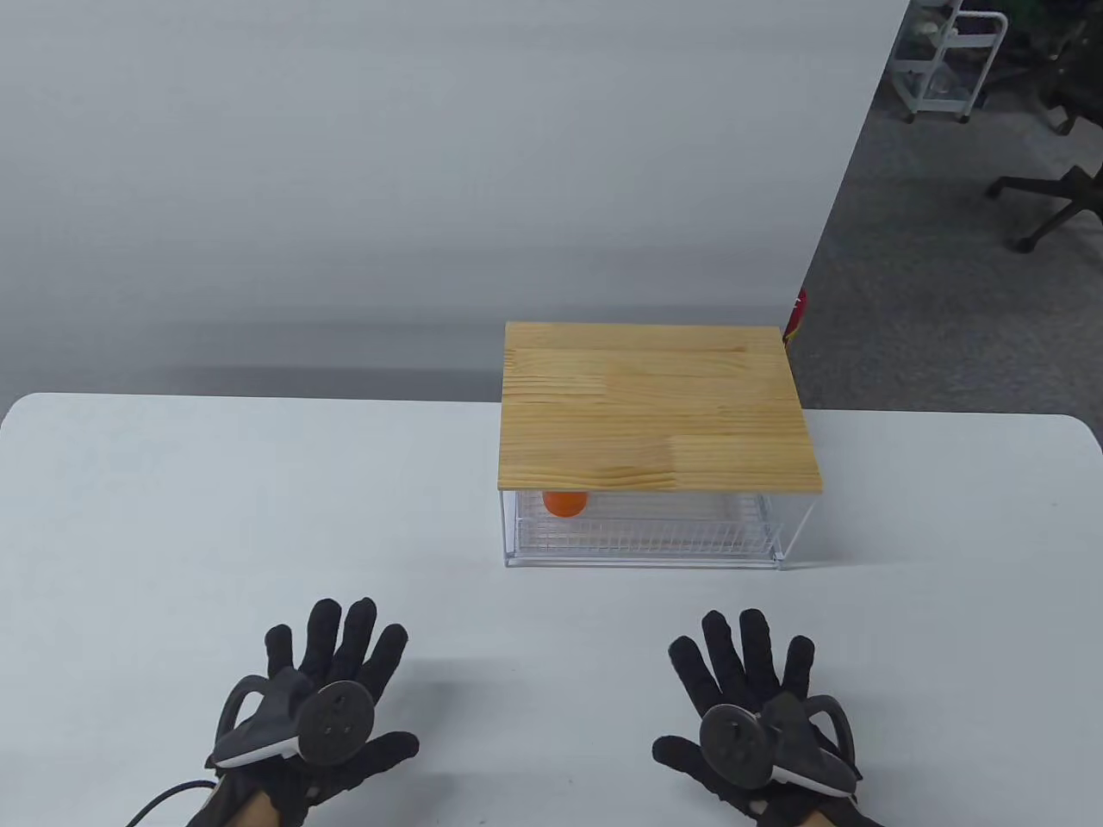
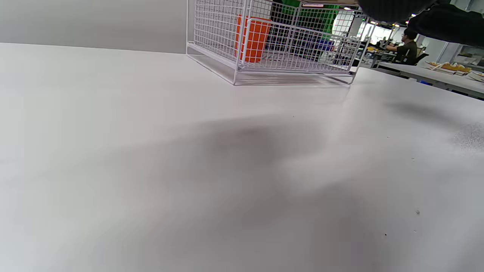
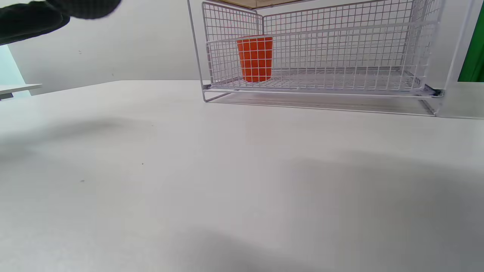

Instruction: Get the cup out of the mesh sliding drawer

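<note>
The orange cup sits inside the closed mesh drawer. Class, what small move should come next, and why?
Probably reach the right hand to the mesh drawer front and pull it out: the orange cup stands under the wooden top, and both hands are apart from it.

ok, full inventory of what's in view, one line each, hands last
table: 1, white, fills the near part of the table view
drawer: 1, white wire mesh, closed, on the table right of centre
wooden top: 1, light pine, covering the drawer frame
cup: 1, orange, upright inside the drawer at its left end
cart: 1, white, on the floor far right
office chairs: black, at least two partly in view, far right
left hand: 1, black glove with tracker, fingers spread, near left, touching nothing
right hand: 1, black glove with tracker, fingers spread, near right, touching nothing
</note>
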Motion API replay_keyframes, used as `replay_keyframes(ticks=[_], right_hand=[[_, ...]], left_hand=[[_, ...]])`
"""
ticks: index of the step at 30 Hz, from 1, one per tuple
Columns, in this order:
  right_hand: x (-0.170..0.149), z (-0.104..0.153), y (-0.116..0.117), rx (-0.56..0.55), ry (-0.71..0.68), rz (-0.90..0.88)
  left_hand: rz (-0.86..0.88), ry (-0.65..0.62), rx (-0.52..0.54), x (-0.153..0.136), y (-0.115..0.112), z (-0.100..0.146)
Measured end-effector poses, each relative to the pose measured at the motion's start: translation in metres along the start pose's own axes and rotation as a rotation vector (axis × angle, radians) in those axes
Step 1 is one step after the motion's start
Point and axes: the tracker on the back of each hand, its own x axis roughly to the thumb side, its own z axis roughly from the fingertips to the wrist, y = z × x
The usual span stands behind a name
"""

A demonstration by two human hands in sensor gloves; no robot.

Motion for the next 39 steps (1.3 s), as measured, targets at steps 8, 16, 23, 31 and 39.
replay_keyframes(ticks=[8,16,23,31,39], right_hand=[[0.0004,-0.0001,-0.0001,0.003,0.000,0.001],[0.0005,-0.0004,0.0002,0.010,0.006,0.004],[0.0003,-0.0008,0.0006,0.016,0.009,0.001],[0.0008,-0.0018,0.0016,0.024,0.014,0.002],[0.0037,-0.0057,0.0019,0.007,0.023,0.027]], left_hand=[[0.002,-0.002,0.002,-0.0002,-0.0001,-0.0004],[-0.001,-0.004,-0.003,-0.0001,-0.0005,-0.0012],[0.002,-0.004,-0.003,-0.0001,-0.0007,-0.0015],[0.003,-0.002,-0.005,-0.0002,-0.0010,-0.0015],[0.003,-0.012,-0.002,-0.0009,-0.0012,-0.0018]])
